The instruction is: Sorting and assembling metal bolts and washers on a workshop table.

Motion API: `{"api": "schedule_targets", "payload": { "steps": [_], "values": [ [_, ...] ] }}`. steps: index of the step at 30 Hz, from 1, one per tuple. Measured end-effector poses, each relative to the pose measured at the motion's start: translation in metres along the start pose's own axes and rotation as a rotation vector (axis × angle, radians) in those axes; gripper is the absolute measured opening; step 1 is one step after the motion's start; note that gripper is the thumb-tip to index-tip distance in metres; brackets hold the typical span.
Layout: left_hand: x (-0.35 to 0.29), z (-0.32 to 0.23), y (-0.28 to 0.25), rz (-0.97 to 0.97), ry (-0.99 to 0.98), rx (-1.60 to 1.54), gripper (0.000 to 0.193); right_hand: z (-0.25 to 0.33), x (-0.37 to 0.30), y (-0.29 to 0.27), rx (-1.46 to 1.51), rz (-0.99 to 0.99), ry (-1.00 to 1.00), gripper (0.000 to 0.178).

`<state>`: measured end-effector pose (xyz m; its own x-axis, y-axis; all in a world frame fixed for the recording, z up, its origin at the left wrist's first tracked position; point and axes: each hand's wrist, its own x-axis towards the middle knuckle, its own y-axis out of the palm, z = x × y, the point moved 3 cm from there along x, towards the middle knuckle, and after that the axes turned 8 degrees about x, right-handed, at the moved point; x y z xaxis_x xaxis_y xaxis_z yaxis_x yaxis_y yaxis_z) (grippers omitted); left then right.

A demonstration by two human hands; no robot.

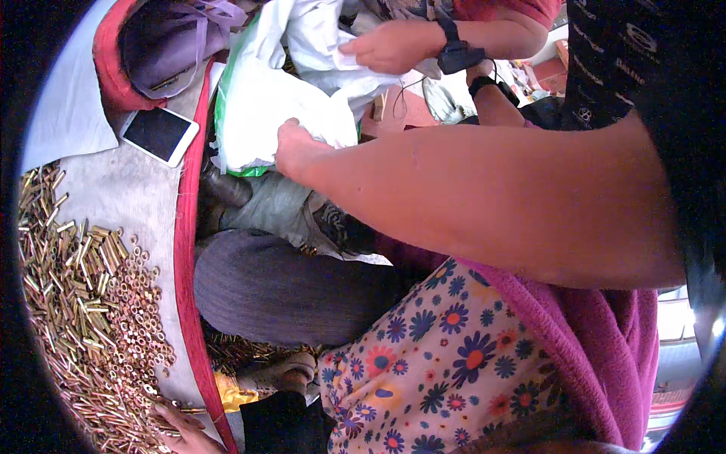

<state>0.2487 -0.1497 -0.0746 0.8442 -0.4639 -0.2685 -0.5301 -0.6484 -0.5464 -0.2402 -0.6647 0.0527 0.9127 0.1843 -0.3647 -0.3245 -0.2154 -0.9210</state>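
At the lower left edge my left hand [185, 433] rests at the near end of a pile of thin brass-coloured tubes [72, 310]. Its visible fingers are stretched out and apart; the rest is cut off by the picture's edge. Small copper-coloured rings [140, 310] lie beside the tubes. My right hand is not in view. A person in a black printed top reaches from the right with a bare arm [491, 200], its hand [299, 151] on a white sack [253, 113] with green edging. Another person's hand with a black wristband [397, 47] grips the sack's upper part.
The pale work surface [162, 227] ends at a red cloth edge [189, 250]. On it lies a white phone [160, 136] beside a red-rimmed container with a purple lining [166, 49]. A grey-clad knee [287, 287], a floral apron [446, 363] and a purple towel [597, 348] fill the right side.
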Motion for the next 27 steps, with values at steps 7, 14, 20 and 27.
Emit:
{"api": "schedule_targets", "payload": {
  "steps": [7, 14, 20, 27],
  "values": [
    [-0.058, -0.121, 0.028, -0.031, 0.348, 0.438, 0.031, -0.018, -0.016, -0.015, -0.223, 0.763, 0.100, 0.013],
    [-0.060, -0.112, 0.026, -0.047, 0.194, 0.288, 0.033, 0.029, -0.050, -0.017, -0.008, 0.951, 0.344, 0.014],
    [-0.061, -0.105, 0.022, 0.005, 0.085, 0.236, 0.033, 0.053, -0.052, -0.015, 0.102, 0.974, 0.514, 0.016],
    [-0.034, -0.035, 0.008, -0.070, -0.028, 0.086, 0.046, 0.088, -0.019, 0.000, 0.235, 0.891, 0.725, 0.018]
  ]
}}
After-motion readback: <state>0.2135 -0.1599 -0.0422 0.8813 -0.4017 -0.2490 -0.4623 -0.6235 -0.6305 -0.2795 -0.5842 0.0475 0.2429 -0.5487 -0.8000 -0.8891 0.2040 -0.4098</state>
